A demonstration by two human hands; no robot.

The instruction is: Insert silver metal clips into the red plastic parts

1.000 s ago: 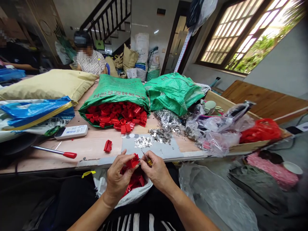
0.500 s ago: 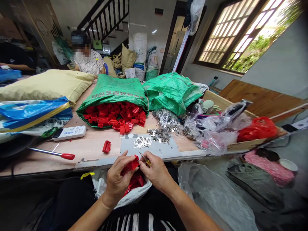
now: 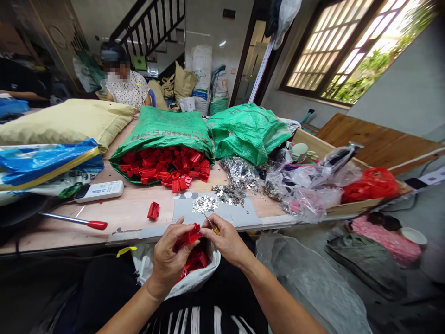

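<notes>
Note: my left grip (image 3: 169, 264) closes on a red piece (image 3: 190, 235) above the white bag (image 3: 144, 264); my right grip (image 3: 225, 243) pinches a small screwdriver (image 3: 216, 230) just beside it. A slip could stab my left grip.

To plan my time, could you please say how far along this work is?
Done, it seems: red pieces lie in the white plastic bag on the lap. In hand: the left hand grips a red piece while the right hand holds a yellow-handled pick close to it. Remaining: the green woven sack holds a far larger heap of red pieces, and silver metal bits lie on the grey board.
</notes>
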